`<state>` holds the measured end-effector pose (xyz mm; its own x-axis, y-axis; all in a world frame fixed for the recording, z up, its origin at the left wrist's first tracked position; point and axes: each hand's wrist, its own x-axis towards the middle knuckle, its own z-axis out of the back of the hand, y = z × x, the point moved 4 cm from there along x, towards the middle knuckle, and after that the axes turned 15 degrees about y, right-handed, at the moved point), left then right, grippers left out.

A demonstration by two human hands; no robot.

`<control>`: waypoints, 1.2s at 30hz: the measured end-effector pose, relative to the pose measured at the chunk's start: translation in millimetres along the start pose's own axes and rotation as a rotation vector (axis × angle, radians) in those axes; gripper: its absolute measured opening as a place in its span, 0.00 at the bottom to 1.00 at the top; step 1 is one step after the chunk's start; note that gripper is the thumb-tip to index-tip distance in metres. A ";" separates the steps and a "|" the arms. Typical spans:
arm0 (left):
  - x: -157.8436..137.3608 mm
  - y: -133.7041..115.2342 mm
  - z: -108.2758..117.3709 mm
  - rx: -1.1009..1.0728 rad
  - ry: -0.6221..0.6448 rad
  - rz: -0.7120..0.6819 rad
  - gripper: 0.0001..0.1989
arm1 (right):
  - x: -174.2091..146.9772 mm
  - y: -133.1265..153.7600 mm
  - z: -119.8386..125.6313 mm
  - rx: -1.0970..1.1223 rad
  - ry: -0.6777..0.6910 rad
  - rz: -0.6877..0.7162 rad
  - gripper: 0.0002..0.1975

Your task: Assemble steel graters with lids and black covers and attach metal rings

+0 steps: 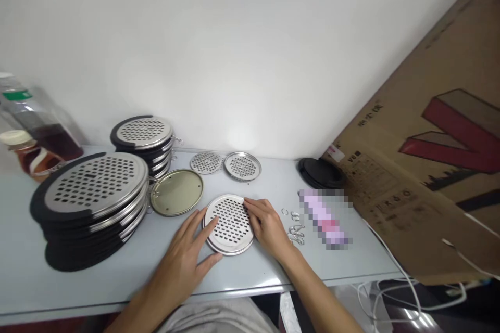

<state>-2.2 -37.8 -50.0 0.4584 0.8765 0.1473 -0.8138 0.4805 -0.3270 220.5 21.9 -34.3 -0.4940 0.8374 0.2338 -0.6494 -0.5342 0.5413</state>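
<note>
A round perforated metal disc (229,223) lies in a shallow rimmed plate on the table in front of me. My left hand (187,250) rests at its left side, with spread fingers touching the rim and the face. Bent fingers of my right hand (267,223) grip the right edge. Just beyond my left hand lies a gold-toned round lid (177,192). Farther back are a loose perforated disc (206,163) and a rimmed perforated disc (242,166). Small wire rings and clips (297,233) lie right of my right hand.
Two stacks of perforated discs with black edging, one nearer (97,182) and one behind (144,132), stand at left. Beyond them are a bottle (50,135) and a jar (33,158). Black round pieces (321,173) and a pixelated purple item (324,218) lie beside a cardboard box (422,166).
</note>
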 end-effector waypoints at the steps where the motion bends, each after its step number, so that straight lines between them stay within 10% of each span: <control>1: 0.4 0.6 -0.8 0.012 -0.002 -0.003 0.33 | -0.1 -0.6 -0.4 -0.007 -0.010 -0.001 0.18; 10: 3.5 4.4 -5.5 0.076 -0.062 -0.039 0.32 | 0.7 1.7 4.8 -0.061 -0.006 -0.046 0.17; 21: 4.3 7.6 -11.2 0.143 -0.108 -0.062 0.32 | -34.0 -170.1 203.5 -0.372 -0.356 -1.054 0.21; 36: -1.1 11.6 -8.0 0.110 -0.112 -0.091 0.25 | -36.5 -220.8 214.7 -0.431 -0.222 -1.288 0.15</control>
<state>-9.3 -33.5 -61.4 0.4945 0.8239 0.2770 -0.8075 0.5534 -0.2044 506.1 134.1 11.0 0.6633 0.7426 -0.0926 -0.7202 0.6670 0.1906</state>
